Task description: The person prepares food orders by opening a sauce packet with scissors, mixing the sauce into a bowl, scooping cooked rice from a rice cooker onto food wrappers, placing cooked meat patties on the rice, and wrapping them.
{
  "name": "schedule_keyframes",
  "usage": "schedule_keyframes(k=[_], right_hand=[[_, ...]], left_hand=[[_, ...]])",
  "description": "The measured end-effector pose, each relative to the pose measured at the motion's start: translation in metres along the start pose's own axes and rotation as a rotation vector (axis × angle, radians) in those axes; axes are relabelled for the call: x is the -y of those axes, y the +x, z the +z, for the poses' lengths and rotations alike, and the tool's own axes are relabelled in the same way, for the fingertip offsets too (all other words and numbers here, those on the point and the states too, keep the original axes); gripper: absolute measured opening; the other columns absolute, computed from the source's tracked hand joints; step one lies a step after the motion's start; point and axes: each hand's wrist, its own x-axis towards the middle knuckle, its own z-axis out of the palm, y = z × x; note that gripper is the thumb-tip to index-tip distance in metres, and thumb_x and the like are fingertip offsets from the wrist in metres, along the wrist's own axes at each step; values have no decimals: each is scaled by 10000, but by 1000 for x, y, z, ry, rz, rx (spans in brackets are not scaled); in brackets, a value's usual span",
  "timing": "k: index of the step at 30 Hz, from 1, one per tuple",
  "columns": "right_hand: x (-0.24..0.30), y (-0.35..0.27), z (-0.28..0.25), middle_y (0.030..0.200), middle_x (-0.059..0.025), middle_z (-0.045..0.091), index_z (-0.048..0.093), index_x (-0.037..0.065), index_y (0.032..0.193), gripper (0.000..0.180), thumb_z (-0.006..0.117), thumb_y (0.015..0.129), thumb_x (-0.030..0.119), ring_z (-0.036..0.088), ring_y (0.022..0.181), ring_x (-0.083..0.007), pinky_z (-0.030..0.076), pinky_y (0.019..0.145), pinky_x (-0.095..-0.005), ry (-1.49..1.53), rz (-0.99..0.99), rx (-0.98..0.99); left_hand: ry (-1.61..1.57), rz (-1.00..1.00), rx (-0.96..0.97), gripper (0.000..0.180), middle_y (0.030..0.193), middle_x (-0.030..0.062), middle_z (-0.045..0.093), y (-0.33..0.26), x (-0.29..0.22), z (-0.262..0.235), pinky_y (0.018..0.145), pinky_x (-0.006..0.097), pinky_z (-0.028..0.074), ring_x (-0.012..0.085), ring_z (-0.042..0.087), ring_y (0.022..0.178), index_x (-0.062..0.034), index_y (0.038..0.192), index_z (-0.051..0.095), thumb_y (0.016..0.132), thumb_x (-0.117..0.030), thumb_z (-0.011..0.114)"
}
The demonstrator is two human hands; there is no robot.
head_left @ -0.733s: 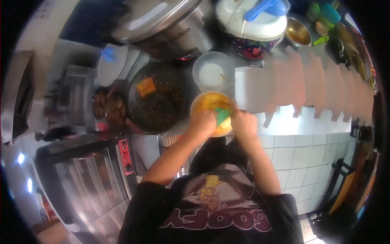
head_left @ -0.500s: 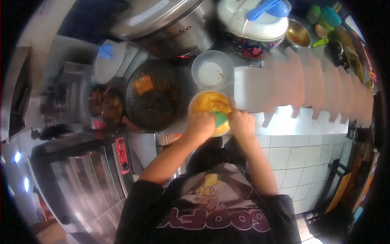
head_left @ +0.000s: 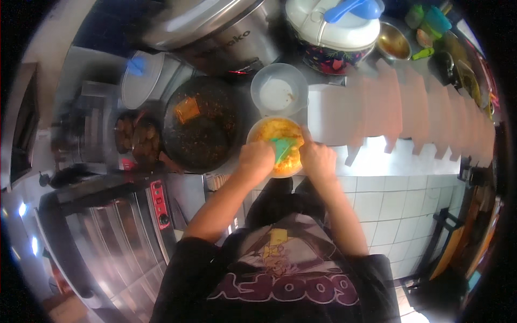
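A round bowl [head_left: 271,130] of yellow food sits at the counter's edge in front of me. My left hand [head_left: 257,159] is at its near left side, closed on a green scraper [head_left: 284,147] that lies across the yellow food. My right hand [head_left: 319,160] grips the bowl's right rim, thumb up along the edge. Both forearms come up from my dark printed shirt below.
Left of the bowl is a dark pan [head_left: 200,134] of dark crumbly food with an orange piece. Behind it stand a white empty tub [head_left: 278,91], a white rice cooker [head_left: 333,33] with a blue spoon, and a large metal pot [head_left: 215,32]. An oven [head_left: 107,231] is lower left.
The green scraper has shifted from the bowl's near right edge toward its middle, and both hands have moved slightly with it. The bowl stays in place.
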Motion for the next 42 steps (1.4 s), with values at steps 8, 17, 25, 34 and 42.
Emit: schedule_keyframes(k=[8,17,25,34,42], right_hand=[[-4,-3,4,580,-146,637,514,156,1349,520,585,835,143,665,537,-345,538,502,-479,30,-34,-62],[-3,-7,2,604,-183,646,480,133,1387,532,560,861,140,664,552,-379,536,511,-486,99,-7,17],[0,-20,5,638,-169,662,378,145,1464,657,603,847,165,670,579,-378,541,551,-494,144,53,84],[2,-20,13,621,-177,653,367,186,1481,684,601,839,164,670,579,-373,541,549,-485,166,-3,14],[-6,-8,-3,655,-164,672,363,177,1477,656,591,862,174,679,618,-388,554,598,-497,153,49,90]], left_hand=[[118,-19,98,183,830,139,731,2,-15,-28,669,405,574,290,734,814,-93,875,744,882,-123,563],[60,-106,124,199,881,157,736,-3,-14,-29,692,434,579,309,733,834,-77,891,745,896,-130,554],[152,-155,-50,557,868,149,716,-11,-23,-11,669,462,569,306,726,763,-146,1471,445,922,-141,538],[192,68,47,514,918,177,680,12,7,29,555,429,566,293,711,665,-124,1403,526,890,-137,569],[435,96,64,210,956,121,690,13,1,6,655,362,555,265,689,777,-66,920,744,885,-247,642]])
